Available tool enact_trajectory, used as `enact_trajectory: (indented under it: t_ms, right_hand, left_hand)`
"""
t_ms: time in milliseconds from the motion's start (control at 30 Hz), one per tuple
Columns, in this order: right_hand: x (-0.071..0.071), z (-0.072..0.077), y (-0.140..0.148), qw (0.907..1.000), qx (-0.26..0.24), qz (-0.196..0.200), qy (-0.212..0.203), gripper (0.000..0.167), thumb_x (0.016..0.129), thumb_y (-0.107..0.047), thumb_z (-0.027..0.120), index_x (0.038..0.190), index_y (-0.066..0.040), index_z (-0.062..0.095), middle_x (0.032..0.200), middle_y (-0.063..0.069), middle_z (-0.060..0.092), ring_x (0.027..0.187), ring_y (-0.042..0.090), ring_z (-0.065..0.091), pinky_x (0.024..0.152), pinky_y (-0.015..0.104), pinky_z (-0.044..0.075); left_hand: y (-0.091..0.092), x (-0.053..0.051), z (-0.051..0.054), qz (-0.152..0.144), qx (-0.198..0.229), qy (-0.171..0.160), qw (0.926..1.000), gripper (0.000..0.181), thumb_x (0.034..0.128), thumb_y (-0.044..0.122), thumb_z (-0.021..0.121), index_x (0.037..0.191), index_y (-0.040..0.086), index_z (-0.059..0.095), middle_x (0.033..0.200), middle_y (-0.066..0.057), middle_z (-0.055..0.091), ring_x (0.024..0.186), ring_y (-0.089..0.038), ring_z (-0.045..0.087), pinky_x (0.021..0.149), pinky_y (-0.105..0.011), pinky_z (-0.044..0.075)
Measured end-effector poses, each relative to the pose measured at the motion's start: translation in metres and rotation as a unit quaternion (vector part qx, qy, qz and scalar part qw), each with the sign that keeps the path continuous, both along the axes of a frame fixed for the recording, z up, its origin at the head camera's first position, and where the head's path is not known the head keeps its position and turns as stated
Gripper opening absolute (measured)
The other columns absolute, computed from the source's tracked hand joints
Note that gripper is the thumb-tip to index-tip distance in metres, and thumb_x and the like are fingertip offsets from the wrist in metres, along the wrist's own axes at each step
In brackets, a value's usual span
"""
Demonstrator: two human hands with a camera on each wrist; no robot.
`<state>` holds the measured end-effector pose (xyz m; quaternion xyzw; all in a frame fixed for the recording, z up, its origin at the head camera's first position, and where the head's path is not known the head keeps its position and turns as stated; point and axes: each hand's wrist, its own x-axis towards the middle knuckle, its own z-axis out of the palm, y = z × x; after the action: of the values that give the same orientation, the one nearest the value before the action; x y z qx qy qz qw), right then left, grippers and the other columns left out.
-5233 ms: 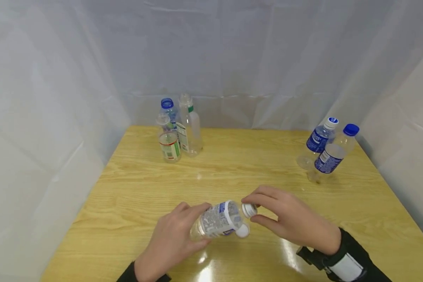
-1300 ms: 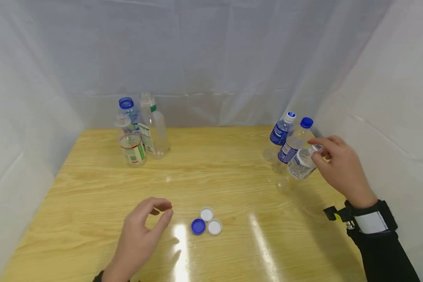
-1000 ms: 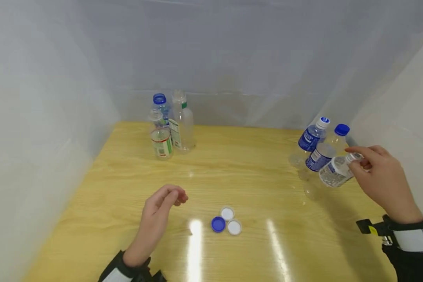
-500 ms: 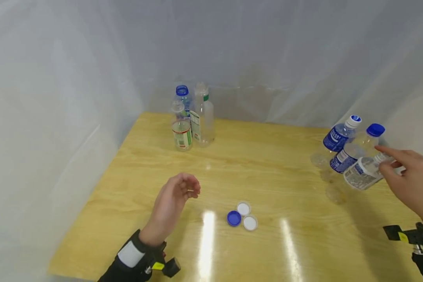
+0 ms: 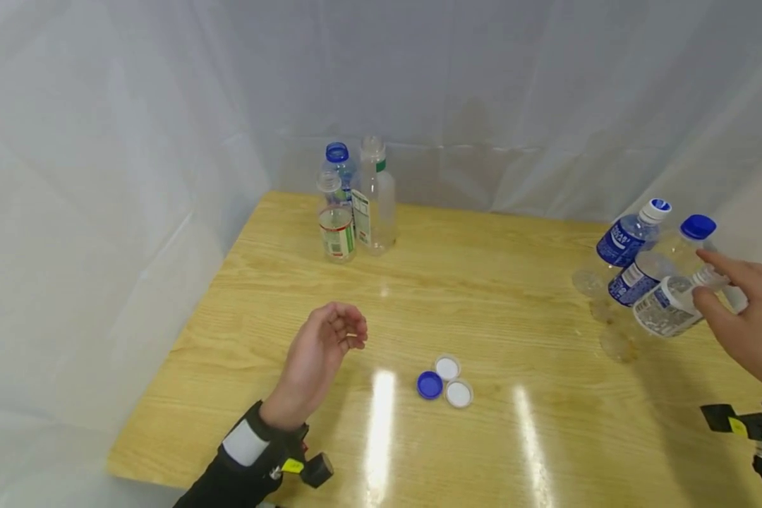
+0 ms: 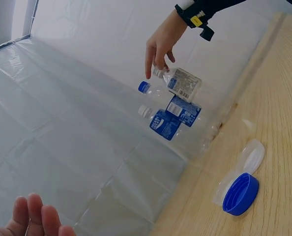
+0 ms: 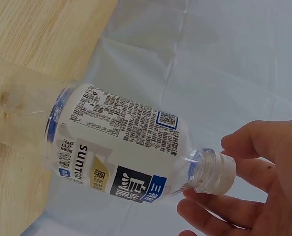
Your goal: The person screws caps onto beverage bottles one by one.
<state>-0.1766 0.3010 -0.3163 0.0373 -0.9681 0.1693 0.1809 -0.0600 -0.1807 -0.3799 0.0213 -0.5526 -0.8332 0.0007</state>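
Note:
My right hand (image 5: 752, 317) is around the white-capped neck of a clear plastic bottle (image 5: 663, 309), which stands on the table at the right. In the right wrist view, the thumb and fingers are spread about the cap (image 7: 225, 174) with a gap at the thumb; whether a fingertip touches the neck I cannot tell. Two blue-labelled bottles, one with a blue cap (image 5: 698, 226) and one with a white cap (image 5: 655, 210), stand close beside it. My left hand (image 5: 314, 356) hovers over the table, loosely curled and holding nothing. Nearest to it lie a blue cap (image 5: 429, 385) and two white caps (image 5: 459, 394).
At the back left of the wooden table (image 5: 482, 275) stand three uncapped bottles: one with a blue neck ring (image 5: 337, 152), a taller clear one (image 5: 381, 197) and one with a green-and-white label (image 5: 338, 236). White sheeting (image 5: 419, 77) rises behind and beside the table.
Earlier both hands held the clear bottle and its cap near the middle. The right hand then set it by the two blue-labelled bottles, and its fingers have since loosened. The view has swung left.

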Motion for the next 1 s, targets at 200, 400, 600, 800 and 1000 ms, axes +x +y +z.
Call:
enact_trajectory:
  t_ms: [200, 400, 600, 800, 1000]
  right_hand:
    - [0.016, 0.005, -0.012, 0.9988, -0.031, -0.004, 0.039, 0.049, 0.102, -0.011, 0.044, 0.15, 0.0, 0.042, 0.153, 0.031, 0.035, 0.145, 0.051, 0.026, 0.116, 0.068, 0.024]
    - [0.031, 0.012, -0.034, 0.9839, 0.017, 0.049, 0.171, 0.033, 0.097, -0.008, 0.057, 0.128, 0.006, 0.062, 0.135, 0.031, 0.056, 0.13, 0.051, 0.044, 0.118, 0.061, 0.029]
    - [0.044, 0.015, -0.058, 0.9719, 0.03, 0.125, 0.198, 0.027, 0.089, -0.006, 0.065, 0.113, 0.005, 0.07, 0.118, 0.029, 0.067, 0.11, 0.049, 0.055, 0.101, 0.064, 0.042]
    - [0.051, 0.007, -0.078, 0.9592, 0.026, 0.199, 0.199, 0.029, 0.083, -0.008, 0.07, 0.111, -0.001, 0.073, 0.112, 0.021, 0.072, 0.1, 0.04, 0.062, 0.08, 0.054, 0.048]
    - [0.05, -0.009, -0.093, 0.9547, 0.032, 0.241, 0.172, 0.034, 0.081, -0.011, 0.073, 0.115, -0.007, 0.072, 0.111, 0.014, 0.073, 0.1, 0.033, 0.067, 0.075, 0.05, 0.054]
  left_hand:
    - [0.0, -0.003, 0.001, -0.001, 0.011, 0.002, 0.9999, 0.038, 0.1089, 0.032, 0.03, 0.101, 0.01, 0.06, 0.095, -0.003, 0.062, 0.089, -0.017, 0.057, 0.081, -0.029, 0.049]
    - [-0.001, -0.003, -0.001, 0.023, 0.014, 0.003, 0.9996, 0.035, 0.1092, 0.03, 0.033, 0.098, 0.011, 0.06, 0.094, -0.003, 0.061, 0.088, -0.017, 0.057, 0.08, -0.029, 0.049]
    - [-0.003, -0.003, -0.002, 0.047, 0.009, 0.008, 0.9988, 0.033, 0.109, 0.028, 0.036, 0.097, 0.01, 0.061, 0.092, -0.003, 0.061, 0.086, -0.017, 0.057, 0.079, -0.029, 0.049]
    - [-0.006, -0.006, -0.003, 0.073, 0.008, 0.005, 0.9973, 0.029, 0.1081, 0.025, 0.039, 0.098, 0.009, 0.062, 0.091, -0.003, 0.061, 0.085, -0.017, 0.057, 0.076, -0.028, 0.05]
    - [-0.011, -0.012, -0.004, 0.104, -0.003, -0.009, 0.9945, 0.024, 0.1063, 0.017, 0.04, 0.097, 0.008, 0.06, 0.09, -0.003, 0.059, 0.083, -0.017, 0.055, 0.074, -0.027, 0.049]
